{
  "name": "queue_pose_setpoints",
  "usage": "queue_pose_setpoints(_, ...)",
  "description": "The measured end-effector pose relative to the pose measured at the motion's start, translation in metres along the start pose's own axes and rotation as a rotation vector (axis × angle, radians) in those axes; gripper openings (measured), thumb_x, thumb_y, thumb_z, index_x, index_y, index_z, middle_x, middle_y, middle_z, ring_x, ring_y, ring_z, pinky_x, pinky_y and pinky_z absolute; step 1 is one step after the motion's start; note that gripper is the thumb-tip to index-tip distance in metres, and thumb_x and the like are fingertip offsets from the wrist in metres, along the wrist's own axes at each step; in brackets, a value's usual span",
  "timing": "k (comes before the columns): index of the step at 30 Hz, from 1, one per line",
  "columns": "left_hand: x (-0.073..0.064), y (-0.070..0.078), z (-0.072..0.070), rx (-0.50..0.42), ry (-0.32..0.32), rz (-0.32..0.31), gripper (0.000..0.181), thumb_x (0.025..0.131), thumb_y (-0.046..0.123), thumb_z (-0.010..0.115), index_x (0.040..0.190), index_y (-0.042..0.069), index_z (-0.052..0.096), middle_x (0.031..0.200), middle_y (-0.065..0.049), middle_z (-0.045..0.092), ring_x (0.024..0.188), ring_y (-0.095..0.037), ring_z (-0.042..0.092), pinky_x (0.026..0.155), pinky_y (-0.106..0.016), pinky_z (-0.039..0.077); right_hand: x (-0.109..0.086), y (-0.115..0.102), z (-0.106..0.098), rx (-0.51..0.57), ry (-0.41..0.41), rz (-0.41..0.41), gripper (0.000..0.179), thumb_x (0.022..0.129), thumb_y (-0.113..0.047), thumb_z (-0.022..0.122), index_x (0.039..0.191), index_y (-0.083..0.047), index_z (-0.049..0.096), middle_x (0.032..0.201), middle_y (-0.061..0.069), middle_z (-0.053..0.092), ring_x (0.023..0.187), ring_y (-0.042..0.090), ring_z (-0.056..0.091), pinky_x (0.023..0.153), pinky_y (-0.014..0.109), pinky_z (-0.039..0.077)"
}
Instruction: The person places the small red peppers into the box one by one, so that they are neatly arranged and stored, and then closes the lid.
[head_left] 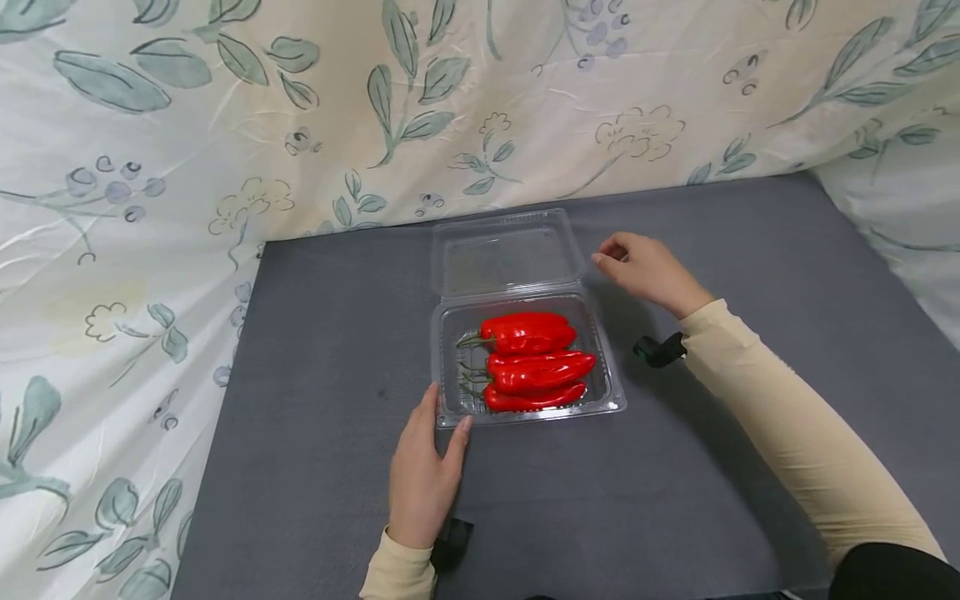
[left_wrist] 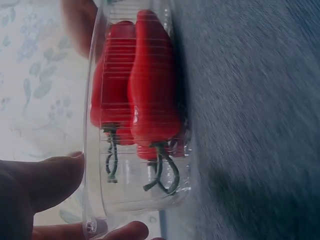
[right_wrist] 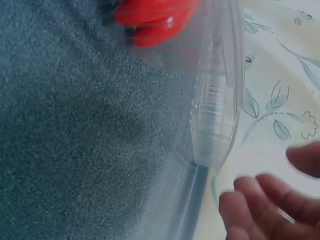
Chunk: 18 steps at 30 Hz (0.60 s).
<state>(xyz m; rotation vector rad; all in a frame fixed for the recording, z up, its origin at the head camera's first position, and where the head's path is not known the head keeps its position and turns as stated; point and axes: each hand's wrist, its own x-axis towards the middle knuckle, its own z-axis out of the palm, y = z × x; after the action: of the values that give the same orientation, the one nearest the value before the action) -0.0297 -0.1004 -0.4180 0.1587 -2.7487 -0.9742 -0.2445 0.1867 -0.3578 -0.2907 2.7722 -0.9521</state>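
Observation:
A clear plastic clamshell container [head_left: 528, 418] lies on the table with its lid [head_left: 506, 254] folded back, away from the person. Several glossy red peppers [head_left: 540, 371] lie side by side in the base, green stems to the left. At the near left corner the left hand [head_left: 426, 483] holds the container between thumb and fingers. The left wrist view has its thumb [left_wrist: 60, 182] against the rim. Just right of the lid, the right hand [head_left: 645, 268] hovers with loosely bent fingers. In the right wrist view, those fingers [right_wrist: 250, 205] hold nothing and stand apart from the lid.
The grey cloth-covered table [head_left: 322, 350] extends around the container. A leaf-patterned curtain [head_left: 525, 108] hangs along its back and left side. Dark wrist-worn devices [head_left: 660, 350] stick out below both wrists.

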Motion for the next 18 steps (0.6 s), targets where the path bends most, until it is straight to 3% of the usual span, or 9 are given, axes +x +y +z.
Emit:
queue_pose_setpoints(7, -0.001, 0.008, 0.006, 0.009, -0.022, 0.030, 0.066, 0.091, 0.033, 0.067, 0.144, 0.005, 0.040, 0.129, -0.013, 0.057, 0.118, -0.028, 0.056, 0.093, -0.046, 0.048, 0.009, 0.012, -0.005, 0.041, 0.018, 0.106, 0.044, 0.099, -0.034, 0.049, 0.125, 0.001, 0.052, 0.122, 0.022, 0.053, 0.103, 0.037, 0.052, 0.085, 0.052, 0.045)
queue_pose_setpoints(18, -0.001, 0.008, 0.006, 0.044, -0.021, 0.047, 0.066, 0.090, 0.034, 0.067, 0.145, 0.007, 0.040, 0.129, -0.013, 0.055, 0.116, -0.028, 0.056, 0.093, -0.047, 0.049, 0.045, 0.025, 0.003, 0.162, -0.122, 0.112, 0.045, 0.100, -0.031, 0.048, 0.132, 0.000, 0.049, 0.127, 0.021, 0.053, 0.110, 0.034, 0.055, 0.094, 0.049, 0.046)
